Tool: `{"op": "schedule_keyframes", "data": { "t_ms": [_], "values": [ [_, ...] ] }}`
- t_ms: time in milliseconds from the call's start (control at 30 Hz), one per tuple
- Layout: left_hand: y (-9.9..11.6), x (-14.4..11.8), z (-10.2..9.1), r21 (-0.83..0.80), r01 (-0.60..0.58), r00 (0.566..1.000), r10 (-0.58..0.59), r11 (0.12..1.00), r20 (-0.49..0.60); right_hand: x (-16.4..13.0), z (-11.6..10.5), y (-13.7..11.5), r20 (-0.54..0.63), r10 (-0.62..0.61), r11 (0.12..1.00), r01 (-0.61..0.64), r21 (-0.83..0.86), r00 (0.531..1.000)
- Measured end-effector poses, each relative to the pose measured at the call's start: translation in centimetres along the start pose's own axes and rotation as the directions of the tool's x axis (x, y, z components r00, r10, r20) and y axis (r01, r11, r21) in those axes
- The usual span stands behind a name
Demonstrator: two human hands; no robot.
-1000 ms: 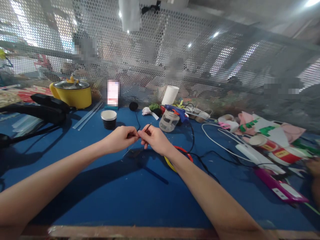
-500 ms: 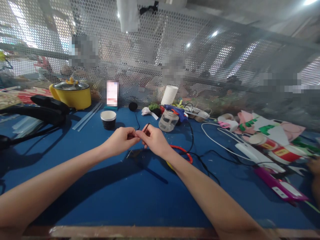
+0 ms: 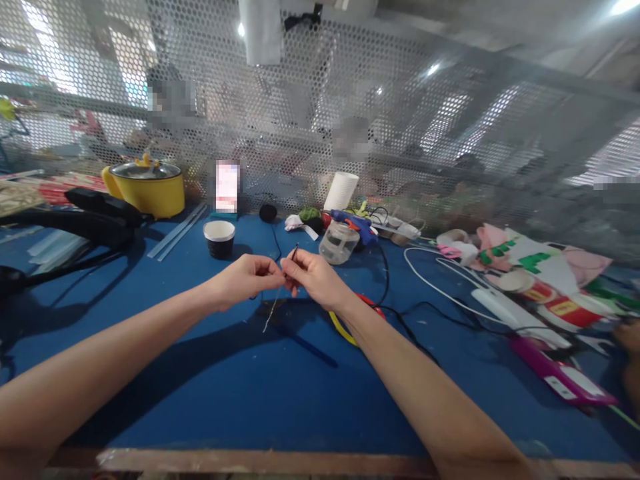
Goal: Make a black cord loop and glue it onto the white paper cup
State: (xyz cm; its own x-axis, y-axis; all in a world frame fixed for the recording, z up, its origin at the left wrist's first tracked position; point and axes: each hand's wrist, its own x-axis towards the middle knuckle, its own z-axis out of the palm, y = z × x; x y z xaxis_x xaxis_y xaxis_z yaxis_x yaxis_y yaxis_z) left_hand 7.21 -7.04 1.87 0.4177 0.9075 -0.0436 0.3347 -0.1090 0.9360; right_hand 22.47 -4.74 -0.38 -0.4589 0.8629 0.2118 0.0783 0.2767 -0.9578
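Above the middle of the blue table my left hand and my right hand meet fingertip to fingertip. Both pinch a thin stick. Its dark upper end pokes up past my right fingers and its pale lower end hangs down toward the table. A thin black cord runs from a black yarn ball toward my hands. Behind my right wrist lie red and yellow rings.
A yellow pot, a paper cup, a clear jar, a blue glue gun and a white roll stand at the back. White cables, craft pieces and a magenta tool crowd the right. A perforated mesh screen walls the far edge.
The stick has swung more upright between my fingers, its pale lower end now hanging further down. Both hands stay in nearly the same spot.
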Motion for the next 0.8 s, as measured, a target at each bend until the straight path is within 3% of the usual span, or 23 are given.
{"op": "schedule_keyframes", "data": {
  "t_ms": [233,400,533,700,800],
  "values": [
    [0.14,0.19,-0.26,0.083,-0.034,0.999,0.037,0.996,-0.031,-0.22,0.23,-0.33,-0.140,0.009,0.945,-0.054,-0.324,0.990],
    [-0.25,0.18,0.20,0.070,-0.042,0.996,0.047,0.997,-0.073,-0.43,0.73,-0.40,-0.198,-0.033,0.919,-0.048,-0.390,0.980],
    [-0.44,0.15,0.33,0.025,-0.033,0.996,0.035,0.999,-0.082,-0.50,0.91,-0.34,-0.207,-0.030,0.945,-0.040,-0.325,0.978],
    [-0.17,0.10,0.09,-0.118,0.037,0.999,-0.033,0.992,0.029,-0.44,0.73,-0.37,-0.026,-0.014,1.000,0.014,0.006,1.000],
    [0.02,0.08,-0.17,-0.145,0.049,0.997,-0.039,0.988,0.069,-0.44,0.62,-0.42,-0.048,0.009,1.000,-0.010,-0.018,0.999]
  ]
}}
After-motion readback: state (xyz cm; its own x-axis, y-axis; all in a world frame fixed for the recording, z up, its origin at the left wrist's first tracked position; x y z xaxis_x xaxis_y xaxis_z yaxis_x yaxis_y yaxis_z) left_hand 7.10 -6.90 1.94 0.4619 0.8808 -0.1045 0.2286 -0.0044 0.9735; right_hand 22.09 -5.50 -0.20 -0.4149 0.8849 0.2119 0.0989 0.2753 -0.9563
